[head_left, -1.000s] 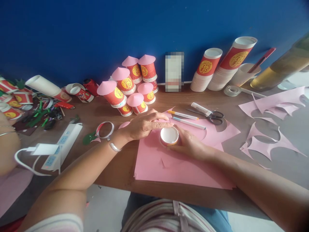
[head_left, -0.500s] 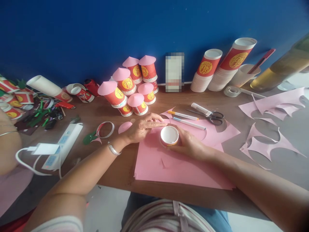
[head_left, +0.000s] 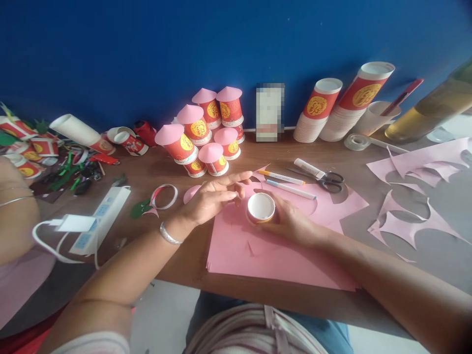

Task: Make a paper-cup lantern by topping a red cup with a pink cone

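My right hand (head_left: 293, 219) wraps round the right side of a paper cup (head_left: 261, 209), whose white round end faces up above the pink paper sheets (head_left: 273, 263). Just left of the cup, my left hand (head_left: 217, 194) hovers with its index finger stretched out and the other fingers partly bent; nothing shows in it. A pink paper disc or cone (head_left: 191, 193) lies partly hidden behind that hand. Beyond the cup lie an orange-capped marker (head_left: 282, 177) and a blue-capped marker (head_left: 291, 190) on pink paper.
Red cups with pink cone tops (head_left: 190, 128) stand at the back. Scissors (head_left: 330, 182), a glue stick (head_left: 309, 168), tape (head_left: 357, 141) and stacked cups (head_left: 317, 110) are to the right, near paper scraps (head_left: 405, 221). A power strip (head_left: 99, 221) and another person's arm (head_left: 16, 211) are at left.
My left hand has drawn back slightly from the cup's rim, and its fingers have spread and lifted. My right hand stays on the cup. The whole view has shifted a little.
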### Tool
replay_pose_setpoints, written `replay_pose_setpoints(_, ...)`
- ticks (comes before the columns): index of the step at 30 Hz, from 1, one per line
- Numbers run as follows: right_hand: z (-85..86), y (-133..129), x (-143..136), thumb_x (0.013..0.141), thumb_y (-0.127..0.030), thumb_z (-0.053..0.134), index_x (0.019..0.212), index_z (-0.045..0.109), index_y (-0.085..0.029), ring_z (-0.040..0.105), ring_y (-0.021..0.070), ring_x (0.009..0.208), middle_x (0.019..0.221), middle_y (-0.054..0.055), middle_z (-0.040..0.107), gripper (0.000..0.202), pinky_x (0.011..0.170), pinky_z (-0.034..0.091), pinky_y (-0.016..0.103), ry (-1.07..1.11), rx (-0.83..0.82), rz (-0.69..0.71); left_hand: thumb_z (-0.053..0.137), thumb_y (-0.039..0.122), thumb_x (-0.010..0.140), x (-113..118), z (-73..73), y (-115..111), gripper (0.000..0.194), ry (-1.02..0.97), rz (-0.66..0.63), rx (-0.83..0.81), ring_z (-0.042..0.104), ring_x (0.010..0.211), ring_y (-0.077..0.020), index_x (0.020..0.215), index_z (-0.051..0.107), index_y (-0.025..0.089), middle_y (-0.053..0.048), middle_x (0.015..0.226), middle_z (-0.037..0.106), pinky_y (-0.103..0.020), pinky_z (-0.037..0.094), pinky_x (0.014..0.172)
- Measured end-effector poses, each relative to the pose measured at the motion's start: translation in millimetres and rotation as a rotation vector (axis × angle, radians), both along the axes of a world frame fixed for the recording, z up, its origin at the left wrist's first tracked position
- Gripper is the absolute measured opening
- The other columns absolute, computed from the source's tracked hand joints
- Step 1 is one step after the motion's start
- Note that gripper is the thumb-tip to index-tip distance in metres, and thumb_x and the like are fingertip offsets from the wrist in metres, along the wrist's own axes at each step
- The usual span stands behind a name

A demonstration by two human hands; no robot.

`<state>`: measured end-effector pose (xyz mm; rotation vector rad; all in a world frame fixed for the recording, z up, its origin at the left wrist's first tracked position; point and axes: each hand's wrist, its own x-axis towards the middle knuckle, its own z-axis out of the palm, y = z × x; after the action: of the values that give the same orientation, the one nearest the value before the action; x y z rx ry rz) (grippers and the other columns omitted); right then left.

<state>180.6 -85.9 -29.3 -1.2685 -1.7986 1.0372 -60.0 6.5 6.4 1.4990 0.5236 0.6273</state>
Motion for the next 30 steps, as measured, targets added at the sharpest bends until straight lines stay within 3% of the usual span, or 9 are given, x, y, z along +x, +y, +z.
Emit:
replay_pose_setpoints(4,-8.0,-1.3,2.4,0.081,-0.038,0.086,0.155,0.048,-0.025,0.063,0.0372,0.138,0.148,0.014,0.065,0.084,0.118,0.051,0.057,-0.002,-0.004,-0.004,0.068,0.028,0.096,-7.9,6.9,-11.5,0.043,-0.018,0.025,-0.076,0.075,0.094,-0.0191,0.138,0.073,0.025,-0.014,0.129,0.076,-0.031,0.062,0.076)
replay_pose_setpoints(7,-12.9,-3.5,6.0,0.079,-0.042,0.088,0.160,0.042,-0.024,0.050,0.0390,0.152,0.161,0.017,0.054,0.095,0.126,0.043,0.058,-0.018,0.002,-0.003,0.076,0.040,0.094,-25.8,5.8,-23.7,0.026,0.096,0.152,-0.046,0.073,0.074,-0.0162,0.102,0.081,0.017,-0.007,0.080,0.078,-0.030,0.060,0.074)
replay_pose_setpoints(9,-14.7,-5.0,8.5,0.079,-0.044,0.089,0.163,0.037,-0.024,0.043,0.0393,0.157,0.168,0.018,0.046,0.100,0.129,0.038,0.059,-0.021,-0.006,0.002,0.075,0.049,0.094,-44.0,3.2,-33.8,0.035,0.274,0.248,0.010,0.065,0.058,-0.0127,0.086,0.077,0.015,-0.001,0.058,0.067,-0.027,0.056,0.065)
replay_pose_setpoints(12,-15.5,-6.3,12.7,0.081,-0.047,0.089,0.166,0.033,-0.026,0.040,0.0404,0.158,0.170,0.017,0.042,0.103,0.130,0.033,0.063,0.002,-0.013,0.024,0.061,0.061,0.100,-74.6,0.3,-49.0,0.057,0.476,0.456,0.152,0.055,0.049,-0.0095,0.067,0.067,0.016,0.000,0.052,0.061,-0.024,0.049,0.056)
replay_pose_setpoints(14,-15.2,-6.3,15.7,0.083,-0.053,0.087,0.167,0.031,-0.029,0.040,0.0410,0.158,0.170,0.016,0.042,0.104,0.130,0.033,0.065,0.032,0.013,0.051,0.051,0.062,0.105,-92.6,-0.7,-56.8,0.058,0.552,0.561,0.306,0.066,0.061,-0.0130,0.078,0.073,0.015,-0.003,0.063,0.069,-0.026,0.054,0.064)
replay_pose_setpoints(17,-14.2,-5.3,19.5,0.089,-0.061,0.079,0.168,0.029,-0.033,0.047,0.0397,0.153,0.166,0.014,0.048,0.097,0.126,0.040,0.063,0.112,0.107,0.090,0.061,0.050,0.102,-110.8,-3.8,-61.4,0.037,0.664,0.652,0.607,0.075,0.089,-0.0195,0.113,0.075,0.018,-0.008,0.099,0.080,-0.033,0.062,0.082)
replay_pose_setpoints(21,-14.7,-3.3,21.0,0.102,-0.057,0.063,0.164,0.037,-0.035,0.060,0.0338,0.141,0.152,0.014,0.059,0.071,0.119,0.050,0.057,0.284,0.280,0.025,0.067,0.032,0.097,-113.9,-10.3,-52.0,0.044,0.899,0.650,0.946,0.065,0.133,-0.0317,0.139,0.061,0.018,-0.016,0.139,0.070,-0.050,0.056,0.112)
replay_pose_setpoints(25,-16.6,-1.6,21.9,0.104,-0.050,0.064,0.158,0.044,-0.034,0.068,0.0297,0.126,0.133,0.012,0.067,0.060,0.109,0.058,0.053,0.319,0.371,-0.074,0.070,0.022,0.090,-94.9,-6.4,-32.3,0.071,1.055,0.492,0.954,0.052,0.148,-0.0369,0.155,0.043,0.012,-0.021,0.159,0.054,-0.052,0.045,0.124)
replay_pose_setpoints(30,-17.3,-0.6,25.4,0.103,-0.051,0.066,0.154,0.045,-0.030,0.073,0.0283,0.115,0.122,0.012,0.071,0.059,0.098,0.064,0.049,0.295,0.369,-0.103,0.067,0.013,0.082,-73.9,15.3,-13.4,0.082,1.259,0.301,0.784,0.067,0.129,-0.0365,0.158,0.038,0.017,-0.018,0.143,0.065,-0.045,0.056,0.103)
